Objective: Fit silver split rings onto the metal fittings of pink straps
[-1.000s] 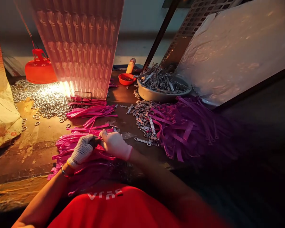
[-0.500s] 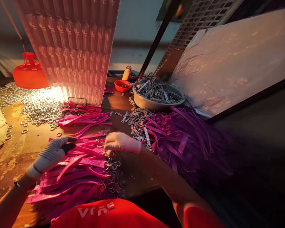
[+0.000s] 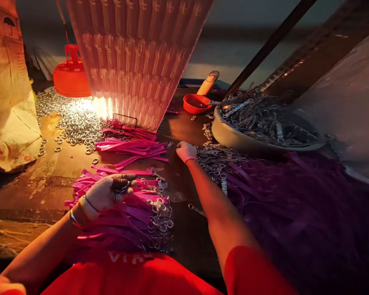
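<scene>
My left hand (image 3: 103,192), in a white glove with dark, soiled fingers, is turned partly up over a bundle of pink straps (image 3: 119,217). Its fingers curl together around something dark and shiny that I cannot make out. Metal rings (image 3: 162,221) hang at the right ends of these straps. My right hand (image 3: 186,152), in a pale glove, reaches forward onto the table with its fingers pressed together. Whatever those fingers hold is hidden. Close by it lie a small chain link piece (image 3: 170,144) and a heap of metal chain pieces (image 3: 213,157).
A red lamp (image 3: 72,78) lights a pile of loose rings (image 3: 76,127) beside a ribbed translucent panel (image 3: 132,61). Behind my right hand are a red bowl (image 3: 197,104) and a large basin (image 3: 233,135) heaped with chains. Purple straps (image 3: 279,196) cover the right side.
My right hand has left the ringed strap ends and moved forward, toward the chain pieces. My left hand has turned and come right across the straps. The camera view has shifted too.
</scene>
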Available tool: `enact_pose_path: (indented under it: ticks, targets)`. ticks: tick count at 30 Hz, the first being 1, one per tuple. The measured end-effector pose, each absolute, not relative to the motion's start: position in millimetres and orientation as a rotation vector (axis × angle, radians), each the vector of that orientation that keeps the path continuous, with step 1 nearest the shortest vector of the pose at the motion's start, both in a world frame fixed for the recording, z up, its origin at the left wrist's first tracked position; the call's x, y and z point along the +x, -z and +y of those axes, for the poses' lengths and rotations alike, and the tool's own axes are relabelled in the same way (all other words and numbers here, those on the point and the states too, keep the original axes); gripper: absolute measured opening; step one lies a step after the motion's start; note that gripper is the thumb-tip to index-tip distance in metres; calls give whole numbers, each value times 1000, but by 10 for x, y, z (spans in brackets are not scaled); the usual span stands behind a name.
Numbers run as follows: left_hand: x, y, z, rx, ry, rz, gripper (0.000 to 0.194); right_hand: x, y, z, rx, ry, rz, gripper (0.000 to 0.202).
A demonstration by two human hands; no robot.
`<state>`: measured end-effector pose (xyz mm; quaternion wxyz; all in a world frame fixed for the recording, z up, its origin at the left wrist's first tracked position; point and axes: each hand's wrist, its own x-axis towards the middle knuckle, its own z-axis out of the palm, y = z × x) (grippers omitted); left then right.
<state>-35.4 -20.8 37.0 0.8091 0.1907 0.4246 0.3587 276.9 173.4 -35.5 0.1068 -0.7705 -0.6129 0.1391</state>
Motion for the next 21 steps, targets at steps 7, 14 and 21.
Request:
enact_pose_path:
  ticks: [7, 14, 21]
  targets:
    - [-320, -281, -291, 614, -896, 980, 36, 2161, 72, 663, -1723, -600, -1963, 26]
    - [-227, -274, -504, 1153, -1004, 1080, 29, 1475, -291, -390, -1189, -1109, -1661, 38]
    - [-221, -213, -696, 1653, -1155, 1253, 25, 1286, -311, -493, -1056, -1423, -1239, 29]
